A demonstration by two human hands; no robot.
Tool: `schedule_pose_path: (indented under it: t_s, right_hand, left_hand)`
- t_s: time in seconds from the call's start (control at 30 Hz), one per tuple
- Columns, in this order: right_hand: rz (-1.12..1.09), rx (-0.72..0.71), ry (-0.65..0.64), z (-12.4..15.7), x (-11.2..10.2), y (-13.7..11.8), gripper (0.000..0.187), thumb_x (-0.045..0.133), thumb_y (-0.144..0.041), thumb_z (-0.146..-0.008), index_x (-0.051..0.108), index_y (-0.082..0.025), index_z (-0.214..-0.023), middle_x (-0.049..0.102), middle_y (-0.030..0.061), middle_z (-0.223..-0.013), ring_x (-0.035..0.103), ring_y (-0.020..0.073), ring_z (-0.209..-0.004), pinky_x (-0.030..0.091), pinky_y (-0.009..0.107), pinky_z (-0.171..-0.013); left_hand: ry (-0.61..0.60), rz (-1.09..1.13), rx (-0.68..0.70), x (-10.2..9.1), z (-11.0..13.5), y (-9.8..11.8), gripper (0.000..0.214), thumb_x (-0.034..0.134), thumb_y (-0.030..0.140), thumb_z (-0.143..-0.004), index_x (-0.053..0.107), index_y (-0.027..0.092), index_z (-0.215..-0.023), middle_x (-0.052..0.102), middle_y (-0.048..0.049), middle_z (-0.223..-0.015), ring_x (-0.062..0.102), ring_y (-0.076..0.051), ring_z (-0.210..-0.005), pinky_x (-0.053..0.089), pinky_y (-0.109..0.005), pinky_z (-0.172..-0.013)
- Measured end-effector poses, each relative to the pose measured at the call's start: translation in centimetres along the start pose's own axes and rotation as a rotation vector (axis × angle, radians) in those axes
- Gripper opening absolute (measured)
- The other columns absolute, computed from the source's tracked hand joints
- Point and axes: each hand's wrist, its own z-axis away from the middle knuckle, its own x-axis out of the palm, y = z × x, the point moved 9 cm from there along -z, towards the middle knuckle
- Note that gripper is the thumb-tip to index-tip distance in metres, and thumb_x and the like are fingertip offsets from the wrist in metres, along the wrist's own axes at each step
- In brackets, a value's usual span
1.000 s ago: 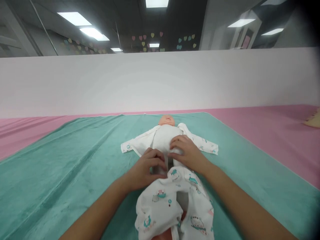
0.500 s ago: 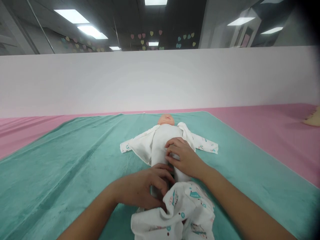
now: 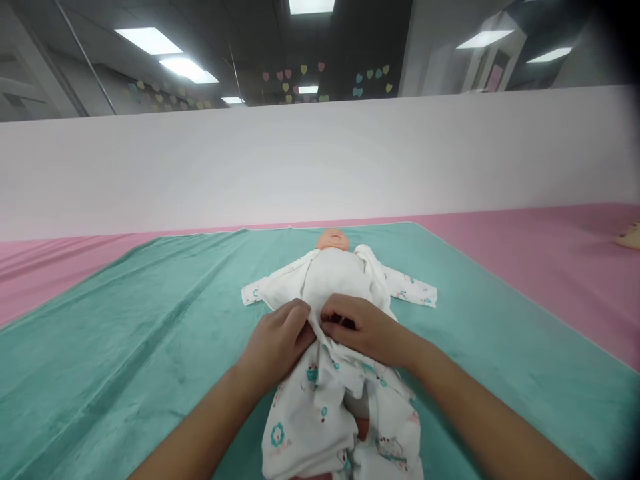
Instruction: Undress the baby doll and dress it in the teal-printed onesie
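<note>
Both hands right at the waist of the baby doll (image 3: 333, 275), flat on its back, front wide open!

And look at the left hand (image 3: 280, 337), fingers clamped on the edge of the printed baby garment (image 3: 320, 400); the right hand (image 3: 367, 330) curls in just beside it, fingertips at the cloth, though whether they pinch it I cannot tell. The sleeves (image 3: 413, 289) are spread wide and printed cloth covers the legs, that much is done, but the front is not closed over the white chest, and a gap shows between the legs. The hands hide the waist edges! Underneath, a teal blanket (image 3: 165, 360) on a pink sheet (image 3: 530, 267); beyond, a white wall (image 3: 320, 163); far right, a beige object (image 3: 631, 237), cut off by the frame.
</note>
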Motion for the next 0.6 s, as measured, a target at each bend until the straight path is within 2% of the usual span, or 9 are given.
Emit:
schedule_pose_path:
  t_s: [0.07,0.1,0.27,0.4,0.47,0.53,0.6]
  right_hand:
    - [0.011,0.059,-0.067,0.1,0.7,0.5,0.017,0.050,-0.035,-0.082,0.048,-0.020,-0.074,0.047,-0.0043,-0.068,0.042,0.0106,-0.061,0.036,0.024,-0.054]
    - [0.026,0.079,-0.064,0.1,0.8,0.8,0.018,0.051,-0.034,-0.080,0.046,-0.020,-0.071,0.044,-0.0051,-0.064,0.039,0.0101,-0.058,0.033,0.024,-0.052]
    - [0.114,0.120,0.116,0.2,0.3,1.5,0.013,0.048,-0.022,-0.075,0.039,-0.020,-0.066,0.041,-0.0055,-0.060,0.035,0.0100,-0.055,0.029,0.024,-0.049]
    - [0.306,0.105,0.292,0.4,-1.1,1.4,0.014,0.047,-0.019,-0.074,0.037,-0.021,-0.065,0.044,-0.0046,-0.060,0.040,0.0119,-0.057,0.032,0.026,-0.053]
    - [0.415,0.070,0.397,0.6,-2.2,1.1,0.013,0.048,-0.015,-0.071,0.039,-0.021,-0.066,0.053,-0.0021,-0.070,0.048,0.0144,-0.067,0.037,0.029,-0.063]
    - [0.467,0.028,0.487,0.7,-3.0,1.0,0.012,0.050,-0.011,-0.068,0.043,-0.021,-0.070,0.059,0.0016,-0.091,0.052,0.0187,-0.087,0.040,0.034,-0.078]
    - [0.456,0.037,0.578,0.9,-3.7,1.7,0.021,0.052,-0.012,-0.067,0.050,-0.022,-0.085,0.055,0.0053,-0.115,0.047,0.0235,-0.109,0.036,0.039,-0.092]
  left_hand:
    - [0.055,-0.056,-0.031,0.1,0.1,-0.9,0.007,0.041,0.019,-0.086,0.046,0.019,-0.082,0.057,-0.0001,-0.080,0.052,-0.012,-0.066,0.037,-0.023,-0.058]
    - [0.044,-0.090,-0.054,0.4,0.1,-1.3,0.008,0.040,0.019,-0.086,0.046,0.019,-0.081,0.057,-0.0002,-0.078,0.052,-0.013,-0.066,0.036,-0.023,-0.058]
    - [-0.149,-0.165,-0.110,2.2,0.0,-1.2,0.011,0.041,0.014,-0.081,0.049,0.020,-0.087,0.058,-0.0007,-0.080,0.055,-0.015,-0.069,0.036,-0.025,-0.056]
    - [-0.149,0.037,-0.178,2.3,-0.1,-1.3,0.026,0.046,0.016,-0.079,0.048,0.022,-0.105,0.055,-0.0038,-0.106,0.055,-0.018,-0.093,0.046,-0.029,-0.071]
    - [-0.119,0.158,-0.213,2.6,-0.1,-1.9,0.038,0.050,0.021,-0.079,0.045,0.023,-0.117,0.047,-0.0067,-0.122,0.049,-0.020,-0.111,0.045,-0.034,-0.087]
    - [-0.122,0.256,-0.257,3.4,0.1,-2.8,0.048,0.052,0.028,-0.081,0.039,0.023,-0.127,0.037,-0.0078,-0.136,0.038,-0.022,-0.125,0.039,-0.037,-0.100]
    - [-0.150,0.342,-0.318,4.4,0.3,-3.5,0.057,0.050,0.036,-0.083,0.031,0.024,-0.135,0.028,-0.0066,-0.145,0.028,-0.022,-0.133,0.033,-0.037,-0.106]
